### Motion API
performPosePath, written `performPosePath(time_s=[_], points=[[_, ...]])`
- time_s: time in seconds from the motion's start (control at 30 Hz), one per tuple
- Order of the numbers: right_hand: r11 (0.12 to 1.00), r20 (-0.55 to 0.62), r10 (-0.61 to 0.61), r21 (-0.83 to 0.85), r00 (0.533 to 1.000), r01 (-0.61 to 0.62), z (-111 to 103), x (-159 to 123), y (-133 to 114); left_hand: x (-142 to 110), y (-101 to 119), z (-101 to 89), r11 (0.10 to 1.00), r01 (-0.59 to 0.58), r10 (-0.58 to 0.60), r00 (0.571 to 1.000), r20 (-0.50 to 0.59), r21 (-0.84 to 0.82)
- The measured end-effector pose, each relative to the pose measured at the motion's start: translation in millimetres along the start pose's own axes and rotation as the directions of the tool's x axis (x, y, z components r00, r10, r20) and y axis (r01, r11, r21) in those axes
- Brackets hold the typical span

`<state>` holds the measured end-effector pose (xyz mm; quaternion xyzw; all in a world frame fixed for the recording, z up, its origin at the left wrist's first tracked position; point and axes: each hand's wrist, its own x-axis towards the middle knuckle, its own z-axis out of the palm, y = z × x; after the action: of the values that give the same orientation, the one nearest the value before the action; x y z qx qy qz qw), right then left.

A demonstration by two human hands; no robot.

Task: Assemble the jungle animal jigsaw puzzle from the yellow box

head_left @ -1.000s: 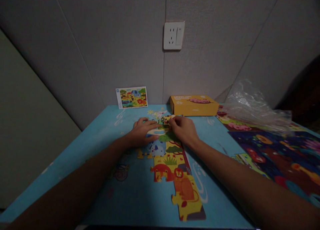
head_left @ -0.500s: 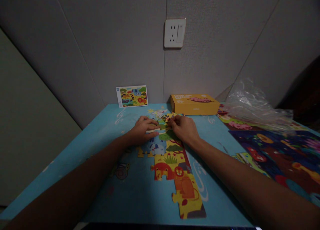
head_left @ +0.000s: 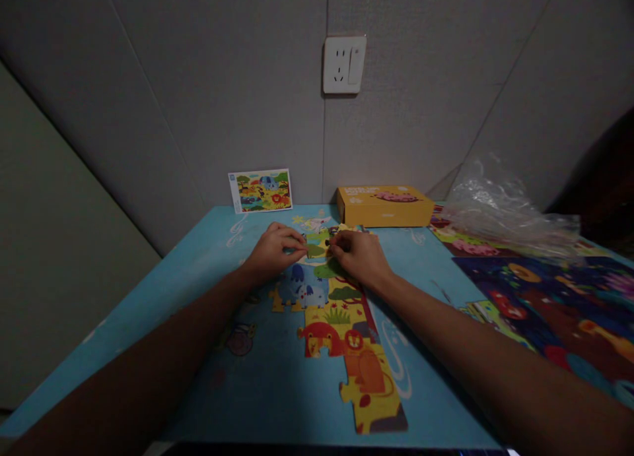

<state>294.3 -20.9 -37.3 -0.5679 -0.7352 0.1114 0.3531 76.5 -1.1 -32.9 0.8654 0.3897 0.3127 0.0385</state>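
A partly joined jigsaw puzzle (head_left: 341, 297) runs along the blue table, showing a lion, a red animal, blue elephants and trees. At its far end is a green and yellow puzzle piece (head_left: 316, 246). My left hand (head_left: 276, 250) pinches the left edge of this piece, thumb and fingertips close together. On its right side, the thumb and bent fingers of my right hand (head_left: 360, 253) close on the edge. Further pieces behind my right hand are partly hidden by it. Whether the pinched piece is joined to its neighbours I cannot tell.
A picture card (head_left: 262, 191) of the animal scene leans on the wall, left of a yellow box (head_left: 386, 206). To the right lie a dark, colourful puzzle (head_left: 545, 304) and a crumpled clear plastic bag (head_left: 510, 212). The wall bears a socket (head_left: 345, 65).
My left hand has moved slightly left and its spread fingers have drawn into a pinch, uncovering the elephants. My right hand has shifted a little left and down onto the green and yellow piece.
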Motion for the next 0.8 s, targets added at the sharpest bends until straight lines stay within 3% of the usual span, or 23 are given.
performPosePath(time_s=[0.27, 0.5, 0.8], points=[[0.998, 0.034, -0.054, 0.045, 0.998, 0.053, 0.1, -0.3, -1.1, -1.8, 10.6, -4.9, 0.988, 0.13, -0.132, 0.991, -0.021, -0.087], [0.987, 0.053, -0.128, 0.1, 0.99, 0.122, 0.0, -0.3, 0.6, -2.0, 7.2, -3.4, 0.987, 0.139, -0.14, 0.99, 0.003, -0.081], [0.99, 0.073, -0.118, 0.08, 0.99, 0.112, 0.0, -0.5, 1.2, -2.1, 7.0, -3.2, 0.985, 0.151, -0.148, 0.988, 0.04, -0.081]])
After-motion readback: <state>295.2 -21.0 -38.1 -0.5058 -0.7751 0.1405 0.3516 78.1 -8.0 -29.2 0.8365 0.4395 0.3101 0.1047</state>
